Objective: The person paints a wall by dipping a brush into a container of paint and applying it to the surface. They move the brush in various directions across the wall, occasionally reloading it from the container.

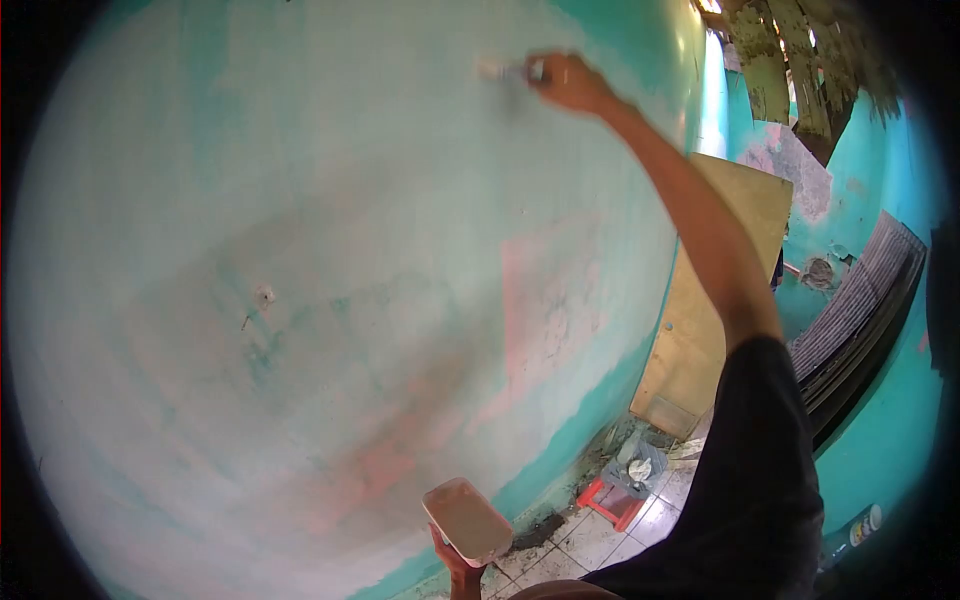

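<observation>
My right hand (572, 84) is raised high with its fingers closed round the handle of a paintbrush (507, 71). The brush's pale bristles point left and are at or very near the wall (380, 180); exact contact is hard to make out. That wall has a thin whitish coat over turquoise, with pinkish patches showing through. Low in the view, my left hand (452, 556) grips a rectangular plastic tub (467, 520) from below and the side. The tub is uncovered, and light brownish-grey paint appears inside it.
A tan board (690, 330) leans beside the wall's right end. Below it, a red stool (612, 503) stands on white floor tiles (560, 565) near debris. Stacked corrugated sheets (860, 300) lean at the right. A can (866, 524) lies lower right.
</observation>
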`<state>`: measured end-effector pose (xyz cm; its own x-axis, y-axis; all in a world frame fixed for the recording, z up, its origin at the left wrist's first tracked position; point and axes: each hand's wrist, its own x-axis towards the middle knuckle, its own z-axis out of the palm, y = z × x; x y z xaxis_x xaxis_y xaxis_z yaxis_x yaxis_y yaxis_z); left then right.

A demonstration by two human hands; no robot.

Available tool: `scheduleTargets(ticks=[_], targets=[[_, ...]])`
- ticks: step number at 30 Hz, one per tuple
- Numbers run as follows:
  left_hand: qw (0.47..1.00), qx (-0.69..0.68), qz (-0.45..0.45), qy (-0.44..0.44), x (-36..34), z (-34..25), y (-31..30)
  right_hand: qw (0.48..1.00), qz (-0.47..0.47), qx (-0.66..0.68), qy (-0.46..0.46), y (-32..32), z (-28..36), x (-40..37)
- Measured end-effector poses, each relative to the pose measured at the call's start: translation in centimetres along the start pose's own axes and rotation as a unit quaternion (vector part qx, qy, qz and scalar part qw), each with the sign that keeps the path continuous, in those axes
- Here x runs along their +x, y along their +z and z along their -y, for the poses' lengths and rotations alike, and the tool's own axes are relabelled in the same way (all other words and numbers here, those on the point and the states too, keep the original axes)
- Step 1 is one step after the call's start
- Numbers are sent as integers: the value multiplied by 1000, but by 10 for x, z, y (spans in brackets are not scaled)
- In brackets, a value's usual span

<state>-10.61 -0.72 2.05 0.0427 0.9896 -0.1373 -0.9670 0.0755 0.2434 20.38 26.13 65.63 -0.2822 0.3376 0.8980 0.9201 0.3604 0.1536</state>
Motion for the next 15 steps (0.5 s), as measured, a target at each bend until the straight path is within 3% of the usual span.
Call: scheduleTargets(ticks=[1,2,3,5,6,8,10,13,15], targets=[[1000,-2,2,-2,2,4,8,999,24,21,13,13,7,-37],[1000,0,19,-21,2,6,18,983,163,19,81,10,22,-69],[999,2,36,-40,1,9,22,977,209,-5,43,19,23,-103],[999,1,19,-49,14,16,4,936,347,32,59,9,32,-137],[998,2,5,-58,18,17,-3,935,348,33,61,8,25,-138],[998,-13,34,-53,18,22,29,977,197,81,-25,4,1,-106],[997,-29,49,-50,0,29,45,989,98,105,-41,-23,-15,-43],[997,-23,50,-55,1,31,68,991,-68,109,46,-54,-19,42],[995,18,54,-85,0,34,77,984,-88,122,97,-53,-28,86]])
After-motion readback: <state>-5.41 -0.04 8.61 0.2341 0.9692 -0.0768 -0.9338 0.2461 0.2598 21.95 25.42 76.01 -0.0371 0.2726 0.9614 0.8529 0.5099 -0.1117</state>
